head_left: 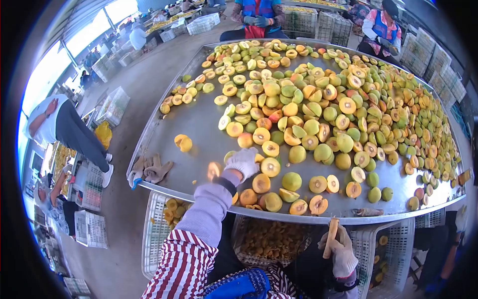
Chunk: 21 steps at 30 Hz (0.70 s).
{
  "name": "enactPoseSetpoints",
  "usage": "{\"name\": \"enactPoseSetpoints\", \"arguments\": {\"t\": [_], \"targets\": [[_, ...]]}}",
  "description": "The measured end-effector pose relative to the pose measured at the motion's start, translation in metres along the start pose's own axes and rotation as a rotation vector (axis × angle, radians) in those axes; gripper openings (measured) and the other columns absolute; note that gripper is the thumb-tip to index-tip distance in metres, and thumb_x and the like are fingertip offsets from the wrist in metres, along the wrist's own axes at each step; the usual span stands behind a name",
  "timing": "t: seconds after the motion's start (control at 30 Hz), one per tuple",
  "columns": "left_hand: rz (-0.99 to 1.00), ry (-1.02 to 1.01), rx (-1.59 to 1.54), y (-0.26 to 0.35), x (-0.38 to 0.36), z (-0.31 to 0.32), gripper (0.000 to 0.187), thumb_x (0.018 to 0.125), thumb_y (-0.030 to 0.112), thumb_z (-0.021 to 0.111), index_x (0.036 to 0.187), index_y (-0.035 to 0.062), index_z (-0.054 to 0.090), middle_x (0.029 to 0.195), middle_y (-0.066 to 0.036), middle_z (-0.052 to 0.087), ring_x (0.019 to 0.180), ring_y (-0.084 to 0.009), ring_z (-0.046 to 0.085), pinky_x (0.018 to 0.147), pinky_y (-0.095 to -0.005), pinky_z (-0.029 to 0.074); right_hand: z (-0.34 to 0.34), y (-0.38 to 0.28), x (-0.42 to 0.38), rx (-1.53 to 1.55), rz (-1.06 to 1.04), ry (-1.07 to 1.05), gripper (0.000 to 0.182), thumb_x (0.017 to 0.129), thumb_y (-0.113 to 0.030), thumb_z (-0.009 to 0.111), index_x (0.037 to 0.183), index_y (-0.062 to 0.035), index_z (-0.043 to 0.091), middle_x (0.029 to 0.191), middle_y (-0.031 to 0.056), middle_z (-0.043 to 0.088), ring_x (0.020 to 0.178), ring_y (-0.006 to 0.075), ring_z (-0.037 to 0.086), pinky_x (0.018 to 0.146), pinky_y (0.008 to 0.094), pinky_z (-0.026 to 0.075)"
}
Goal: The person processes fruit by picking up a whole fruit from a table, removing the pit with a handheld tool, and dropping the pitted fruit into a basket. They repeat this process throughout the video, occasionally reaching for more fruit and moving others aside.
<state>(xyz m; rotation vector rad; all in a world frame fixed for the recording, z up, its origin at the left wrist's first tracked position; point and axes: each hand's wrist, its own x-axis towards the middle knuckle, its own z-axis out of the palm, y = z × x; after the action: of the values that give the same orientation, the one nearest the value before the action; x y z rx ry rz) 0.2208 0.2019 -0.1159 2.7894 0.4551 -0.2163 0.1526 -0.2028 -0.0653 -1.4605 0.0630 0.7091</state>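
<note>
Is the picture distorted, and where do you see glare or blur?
Head view: strong fisheye bending, the table rim curves and black corners frame the image; windows at upper left are blown out white; a fruit piece beside the left hand is motion-blurred; the right hand and its tool look sharp.

A wide metal table (199, 124) with a raised rim carries a dense spread of halved and whole yellow-green peaches (318, 109) from its far edge to its near edge, thinning toward the bare left side, where crumpled gloves (152, 169) lie at the near-left corner.
</note>
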Motion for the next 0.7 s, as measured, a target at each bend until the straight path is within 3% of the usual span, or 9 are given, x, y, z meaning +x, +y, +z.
{"name": "enactPoseSetpoints", "arguments": {"t": [0.17, 0.33, 0.4, 0.47, 0.5, 0.57, 0.63, 0.67, 0.7], "targets": [[0.029, 0.142, -0.423, -0.009, -0.051, -0.003, 0.052, 0.081, 0.035, 0.071, 0.125, 0.0116, 0.058, 0.119, -0.021, 0.065, 0.113, -0.0391, 0.060, 0.097, -0.0466, 0.048, -0.002, 0.010, 0.004, -0.003, -0.071, -0.020, 0.050, 0.083, -0.014, 0.054, 0.129, 0.0050, 0.048, 0.090, 0.0109, 0.061, 0.075, 0.0204, 0.062, 0.066, 0.0296, 0.052], [0.039, 0.160, -1.230, -0.005, -0.107, -0.032, 0.051, 0.084, 0.024, 0.077, 0.127, 0.0069, 0.056, 0.110, -0.009, 0.067, 0.108, -0.0166, 0.062, 0.094, -0.0308, 0.050, 0.014, -0.005, -0.016, 0.030, -0.114, -0.008, 0.032, 0.096, -0.015, 0.052, 0.126, -0.0035, 0.055, 0.083, 0.0042, 0.062, 0.062, 0.0131, 0.058, 0.054, 0.0231, 0.044], [0.217, 0.134, -1.348, 0.007, -0.146, -0.047, 0.046, 0.086, 0.011, 0.076, 0.127, 0.0052, 0.057, 0.117, -0.004, 0.061, 0.110, -0.0137, 0.057, 0.096, -0.0308, 0.048, 0.009, -0.004, -0.019, -0.041, -0.070, -0.026, 0.036, 0.097, -0.013, 0.050, 0.132, -0.0032, 0.053, 0.097, 0.0057, 0.064, 0.077, 0.0155, 0.064, 0.067, 0.0244, 0.050], [0.307, -0.003, -1.136, 0.015, -0.176, -0.044, 0.043, 0.085, 0.014, 0.077, 0.124, 0.0063, 0.058, 0.115, -0.004, 0.063, 0.111, -0.0125, 0.057, 0.096, -0.0310, 0.048, 0.012, -0.005, -0.024, -0.046, -0.070, -0.044, 0.036, 0.098, -0.014, 0.051, 0.132, -0.0033, 0.053, 0.094, 0.0052, 0.064, 0.073, 0.0152, 0.063, 0.065, 0.0240, 0.050], [0.287, -0.310, -1.153, 0.036, -0.205, -0.075, 0.042, 0.083, 0.016, 0.078, 0.120, 0.0060, 0.060, 0.113, -0.006, 0.064, 0.110, -0.0139, 0.058, 0.094, -0.0317, 0.049, 0.018, -0.009, -0.029, -0.034, -0.054, -0.043, 0.036, 0.098, -0.014, 0.052, 0.132, -0.0033, 0.054, 0.094, 0.0052, 0.064, 0.073, 0.0152, 0.064, 0.064, 0.0245, 0.050], [0.710, -0.291, -1.044, 0.053, -0.222, -0.028, 0.046, 0.075, 0.025, 0.082, 0.113, 0.0079, 0.064, 0.104, -0.007, 0.068, 0.099, -0.0195, 0.064, 0.087, -0.0348, 0.051, 0.022, -0.010, -0.033, -0.064, -0.074, -0.101, 0.037, 0.098, -0.014, 0.052, 0.133, -0.0033, 0.052, 0.094, 0.0058, 0.064, 0.073, 0.0160, 0.064, 0.062, 0.0251, 0.049], [0.839, -0.586, -0.879, 0.086, -0.249, -0.007, 0.051, 0.074, 0.021, 0.081, 0.118, 0.0066, 0.060, 0.103, -0.009, 0.067, 0.096, -0.0192, 0.064, 0.083, -0.0343, 0.053, 0.038, -0.021, -0.038, -0.119, -0.079, -0.107, 0.036, 0.098, -0.014, 0.051, 0.132, -0.0031, 0.053, 0.093, 0.0056, 0.065, 0.072, 0.0163, 0.064, 0.062, 0.0251, 0.049], [0.846, -0.864, -0.849, 0.103, -0.264, -0.005, 0.040, 0.087, 0.029, 0.074, 0.117, 0.0047, 0.064, 0.106, -0.012, 0.070, 0.102, -0.0251, 0.064, 0.089, -0.0379, 0.050, 0.048, -0.028, -0.043, -0.157, -0.098, -0.104, 0.033, 0.098, -0.014, 0.049, 0.129, -0.0029, 0.055, 0.092, 0.0052, 0.065, 0.072, 0.0161, 0.064, 0.063, 0.0251, 0.048], [0.925, -0.868, -0.809, 0.120, -0.269, 0.021, 0.044, 0.081, 0.025, 0.078, 0.117, 0.0049, 0.064, 0.106, -0.014, 0.070, 0.102, -0.0275, 0.065, 0.089, -0.0405, 0.050, 0.051, -0.036, -0.044, -0.229, -0.112, -0.143, 0.031, 0.098, -0.014, 0.048, 0.125, -0.0021, 0.057, 0.091, 0.0050, 0.065, 0.074, 0.0152, 0.063, 0.064, 0.0252, 0.047]]}}
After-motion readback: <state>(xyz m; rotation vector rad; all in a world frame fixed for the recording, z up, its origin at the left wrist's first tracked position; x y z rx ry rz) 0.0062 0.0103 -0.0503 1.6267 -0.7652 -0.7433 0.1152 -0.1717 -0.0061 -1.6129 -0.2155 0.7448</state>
